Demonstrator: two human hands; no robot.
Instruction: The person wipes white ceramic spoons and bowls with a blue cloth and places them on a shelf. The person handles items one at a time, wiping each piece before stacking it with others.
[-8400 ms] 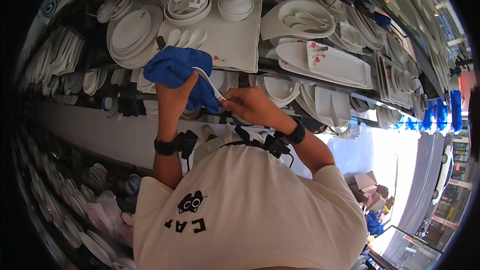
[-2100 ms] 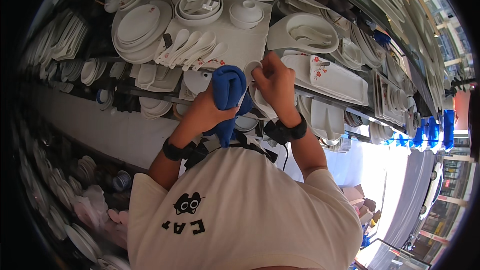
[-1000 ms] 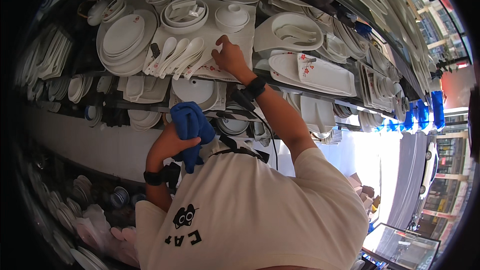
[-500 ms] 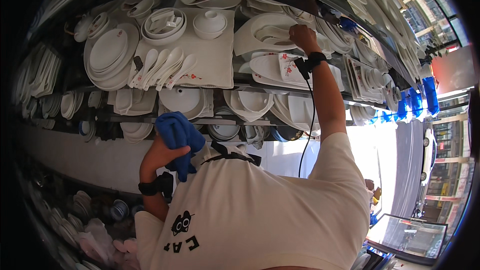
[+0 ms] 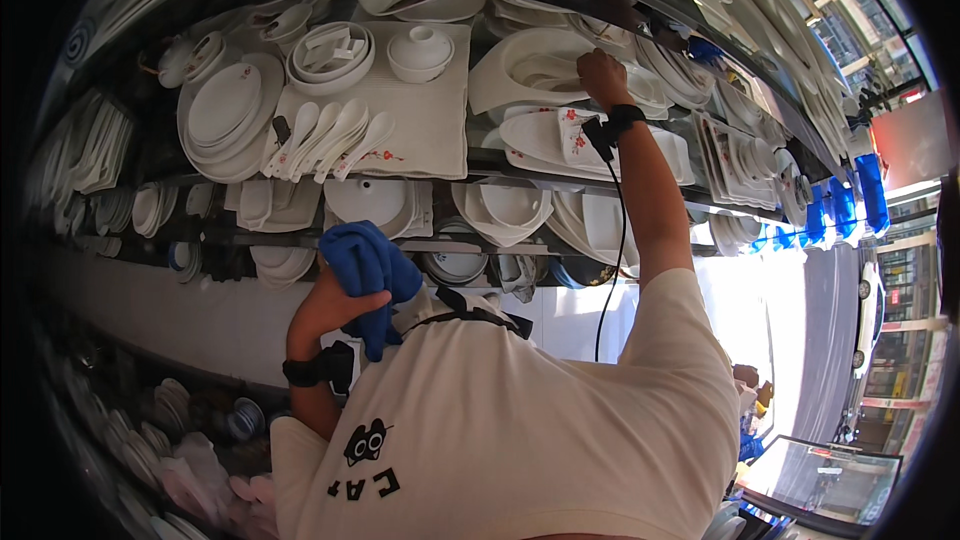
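Cloth (image 5: 372, 270) sits bunched in the left hand (image 5: 335, 302), out past the shelf's front edge; spoons (image 5: 545, 69) lie just left of the right hand (image 5: 602, 78), inside a wide-rimmed bowl (image 5: 488, 86). Left fingers are clamped round the cloth, thumb across it. Right fingers are curled together at the bowl's right side; whether they grip anything, I cannot tell. The cloth is blue and folded, its lower end dangling; the spoons are white. Near the shelf's left front, more white spoons overlap on a ribbed mat (image 5: 440, 125).
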